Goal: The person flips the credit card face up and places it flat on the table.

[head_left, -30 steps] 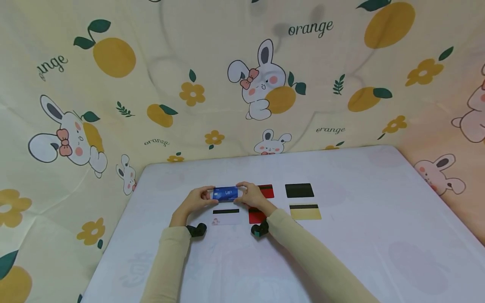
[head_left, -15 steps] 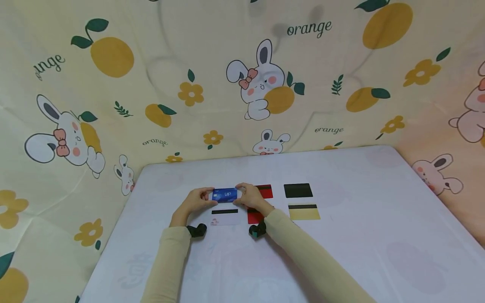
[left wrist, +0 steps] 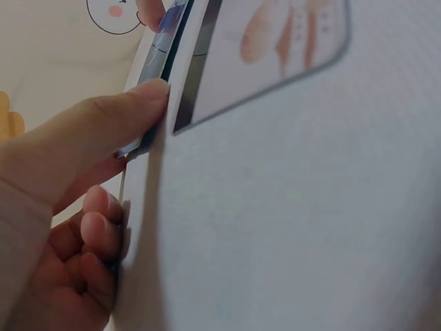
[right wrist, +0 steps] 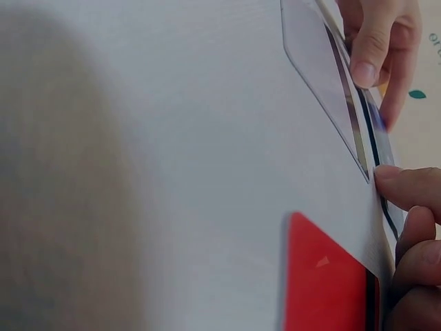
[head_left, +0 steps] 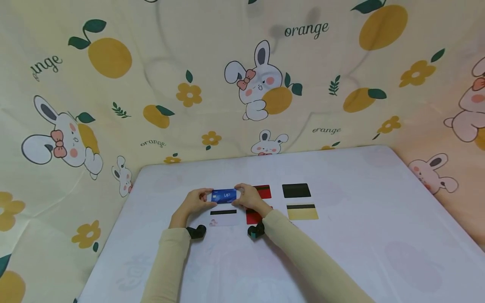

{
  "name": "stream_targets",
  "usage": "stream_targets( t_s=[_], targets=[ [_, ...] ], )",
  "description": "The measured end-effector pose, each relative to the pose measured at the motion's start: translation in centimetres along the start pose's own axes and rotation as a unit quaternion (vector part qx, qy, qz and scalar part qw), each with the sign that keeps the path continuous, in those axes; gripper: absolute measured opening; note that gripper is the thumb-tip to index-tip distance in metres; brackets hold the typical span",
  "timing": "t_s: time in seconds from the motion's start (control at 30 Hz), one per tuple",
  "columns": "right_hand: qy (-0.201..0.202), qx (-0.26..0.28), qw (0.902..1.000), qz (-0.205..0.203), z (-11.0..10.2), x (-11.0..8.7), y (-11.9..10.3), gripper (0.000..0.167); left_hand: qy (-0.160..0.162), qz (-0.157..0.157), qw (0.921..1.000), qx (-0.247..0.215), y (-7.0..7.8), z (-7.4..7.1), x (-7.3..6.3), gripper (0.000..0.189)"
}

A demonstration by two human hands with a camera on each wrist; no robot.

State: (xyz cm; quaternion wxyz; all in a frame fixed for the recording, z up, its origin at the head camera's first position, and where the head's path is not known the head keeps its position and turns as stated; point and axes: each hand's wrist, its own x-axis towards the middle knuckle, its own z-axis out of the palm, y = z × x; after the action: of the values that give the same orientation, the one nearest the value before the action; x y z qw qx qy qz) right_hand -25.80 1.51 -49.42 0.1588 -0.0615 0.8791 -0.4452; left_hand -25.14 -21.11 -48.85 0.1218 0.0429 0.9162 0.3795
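A blue card marked VIP [head_left: 224, 196] is pinched at both short ends, low over the white-covered table. My left hand [head_left: 195, 201] holds its left end, thumb at the near edge and a finger at the far edge. On the right end, my right hand [head_left: 251, 198] grips the same way. The left wrist view shows the left thumb [left wrist: 131, 107] against the card's edge. Just nearer me lies a white card [head_left: 222, 218] with a dark stripe. Under and beside the right hand are two red cards, one far [head_left: 264, 191] and one near [head_left: 253, 216], each partly hidden.
Right of the red cards lie a black card [head_left: 296, 190] and a gold card [head_left: 302, 212] with a dark stripe. The table [head_left: 356, 235] meets a patterned cloth backdrop [head_left: 322, 97] at its far edge. Wrist cameras [head_left: 197, 232] hang near the cards.
The whole head view has shifted slightly left. Both hands keep hold of the blue card, and the cards on the table lie as before.
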Motion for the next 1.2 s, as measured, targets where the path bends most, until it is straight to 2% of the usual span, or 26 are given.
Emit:
stream_targets(
  t_s=[0.5,0.7,0.87,1.2],
  targets=[
    [0.0,-0.004,1.0,0.006,-0.2,-0.4,-0.3,0.057,-0.002,-0.001,1.0,0.003,0.0,0.2,0.1,0.06],
    [0.003,-0.013,0.9999,0.007,-0.3,-0.5,-0.5,0.055,-0.008,-0.007,0.9998,-0.015,0.1,0.1,0.1,0.061],
    [-0.002,-0.002,0.9999,0.011,-0.6,-0.5,-0.7,0.057,0.0,0.007,0.9996,-0.029,0.0,0.1,-0.1,0.059],
    [-0.002,0.014,0.9999,-0.001,-0.8,-0.6,-0.5,0.054,0.031,0.053,0.9981,0.003,-0.1,0.0,-1.3,0.046]
  ],
)
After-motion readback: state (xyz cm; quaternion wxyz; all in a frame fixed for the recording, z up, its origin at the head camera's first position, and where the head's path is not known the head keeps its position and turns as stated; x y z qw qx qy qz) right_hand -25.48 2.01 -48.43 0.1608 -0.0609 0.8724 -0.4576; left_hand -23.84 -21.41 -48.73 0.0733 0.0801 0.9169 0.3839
